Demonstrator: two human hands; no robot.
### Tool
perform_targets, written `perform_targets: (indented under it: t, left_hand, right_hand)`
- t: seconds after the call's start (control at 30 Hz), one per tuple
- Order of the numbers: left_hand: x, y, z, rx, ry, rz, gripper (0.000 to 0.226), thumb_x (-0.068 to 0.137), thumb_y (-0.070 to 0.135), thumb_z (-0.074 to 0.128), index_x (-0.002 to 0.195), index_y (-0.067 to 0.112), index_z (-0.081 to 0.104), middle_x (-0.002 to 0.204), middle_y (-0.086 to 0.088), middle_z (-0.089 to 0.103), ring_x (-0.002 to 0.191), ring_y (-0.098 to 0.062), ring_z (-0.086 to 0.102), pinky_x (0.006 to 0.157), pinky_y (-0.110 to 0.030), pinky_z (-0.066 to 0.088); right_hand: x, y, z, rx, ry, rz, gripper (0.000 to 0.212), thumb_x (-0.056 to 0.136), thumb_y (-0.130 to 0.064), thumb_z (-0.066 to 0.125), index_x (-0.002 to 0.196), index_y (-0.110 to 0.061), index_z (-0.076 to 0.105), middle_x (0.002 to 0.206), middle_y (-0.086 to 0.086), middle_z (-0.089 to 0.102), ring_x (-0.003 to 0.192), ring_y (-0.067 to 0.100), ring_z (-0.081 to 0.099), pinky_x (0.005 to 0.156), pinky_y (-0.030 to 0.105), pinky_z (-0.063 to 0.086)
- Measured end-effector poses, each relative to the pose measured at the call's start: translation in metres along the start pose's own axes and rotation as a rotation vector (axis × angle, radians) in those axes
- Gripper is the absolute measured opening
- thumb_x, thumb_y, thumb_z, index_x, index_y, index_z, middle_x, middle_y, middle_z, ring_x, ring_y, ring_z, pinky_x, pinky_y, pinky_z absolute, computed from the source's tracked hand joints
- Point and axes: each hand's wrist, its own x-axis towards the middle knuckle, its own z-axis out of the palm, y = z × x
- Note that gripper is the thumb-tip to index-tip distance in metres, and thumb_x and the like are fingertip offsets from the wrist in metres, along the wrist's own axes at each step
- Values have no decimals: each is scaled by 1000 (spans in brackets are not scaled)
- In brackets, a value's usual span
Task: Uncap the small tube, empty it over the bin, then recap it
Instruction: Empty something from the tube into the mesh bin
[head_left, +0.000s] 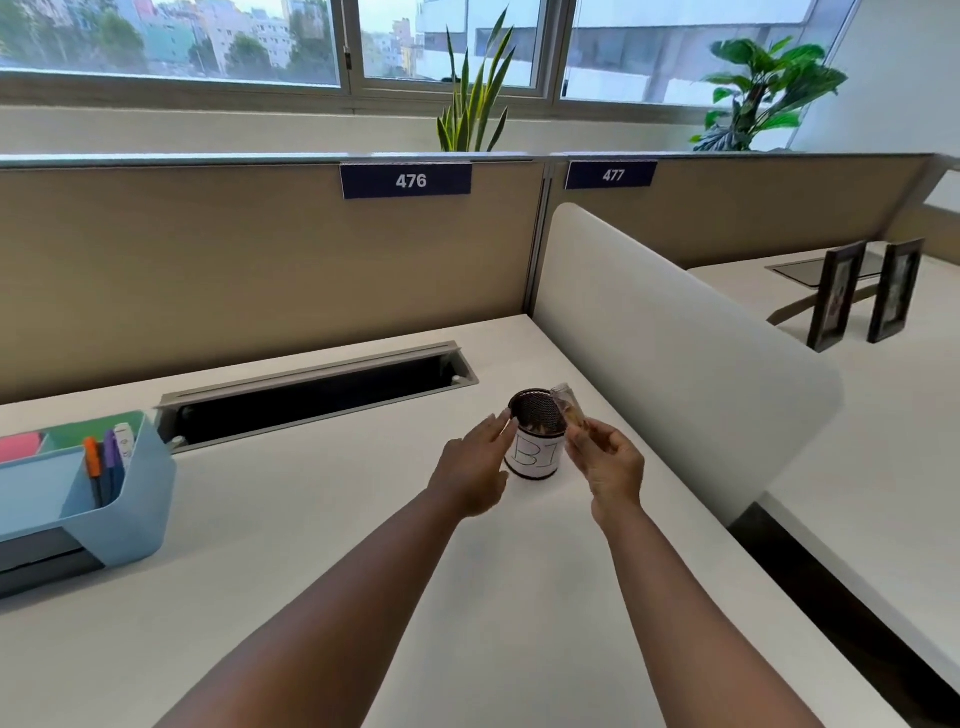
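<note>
A small black mesh bin with a white paper label stands on the white desk. My right hand holds a small clear tube tilted at the bin's right rim, with brownish contents showing inside it. Which end of the tube is open I cannot tell. My left hand rests against the bin's left side, fingertips at the rim. No cap shows in view.
A blue desk organiser with pens sits at the left. A cable slot runs along the back of the desk. A white divider panel rises on the right, close beside the bin. Two picture frames stand on the neighbouring desk.
</note>
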Motion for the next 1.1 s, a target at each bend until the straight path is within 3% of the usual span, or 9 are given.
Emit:
perform_targets:
  t: [0.13, 0.37, 0.43, 0.53, 0.67, 0.87, 1.0, 1.1]
  left_hand:
    - [17, 5, 15, 66, -52, -10, 71, 89, 11, 44, 145, 20, 1, 158, 1, -8, 146, -17, 1, 114, -48, 25]
    - [24, 6, 24, 16, -16, -32, 70, 87, 6, 42, 145, 26, 8, 159, 2, -3, 145, -19, 7, 108, -50, 33]
    - [22, 5, 24, -6, -17, -33, 71, 87, 5, 42, 144, 28, 8, 159, 3, -3, 145, -19, 10, 104, -48, 36]
    - [20, 5, 23, -49, -31, -37, 72, 86, 4, 43, 144, 30, 8, 159, 5, -4, 142, -20, 20, 95, -42, 41]
    - [20, 6, 20, -68, -59, -57, 74, 85, 4, 42, 144, 33, 8, 158, 7, -4, 130, -27, 41, 91, -42, 42]
    - [21, 7, 19, -69, -98, -80, 77, 84, 3, 45, 143, 33, 7, 158, 9, -7, 96, -33, 61, 67, -33, 41]
    - [20, 7, 17, -81, -123, -84, 79, 82, 3, 45, 143, 35, 6, 157, 11, -9, 95, -33, 61, 65, -33, 40]
    - [19, 7, 14, -82, -132, -85, 79, 82, 2, 46, 143, 35, 5, 157, 11, -9, 98, -33, 60, 67, -34, 43]
  right_hand:
    - [22, 4, -6, -199, 90, -48, 22, 72, -7, 73, 93, -2, 68, 89, 14, 67, 67, 19, 62, 79, 35, 56]
    - [42, 1, -4, -389, 64, -105, 29, 70, -4, 75, 97, -2, 66, 88, 13, 66, 65, 19, 62, 75, 36, 56]
    - [48, 2, -3, -462, 37, -132, 31, 70, -5, 74, 100, -2, 66, 86, 13, 66, 60, 15, 62, 72, 29, 58]
    - [55, 2, -1, -626, -2, -226, 31, 71, -7, 74, 101, -10, 67, 92, 16, 69, 67, 25, 66, 61, 11, 51]
    - [54, -3, 6, -778, -65, -350, 32, 71, -4, 72, 101, -12, 67, 104, 15, 64, 79, 26, 65, 80, 37, 54]
    - [48, -7, 11, -779, -91, -378, 41, 69, 4, 71, 102, -10, 52, 90, 4, 59, 74, 22, 61, 75, 37, 49]
    - [48, -7, 11, -792, -104, -406, 32, 68, 5, 70, 94, -10, 57, 95, 7, 64, 77, 22, 61, 77, 39, 52]
    - [46, -8, 12, -783, -106, -427, 40, 68, 4, 70, 100, -11, 52, 92, 6, 63, 78, 25, 63, 73, 35, 50]
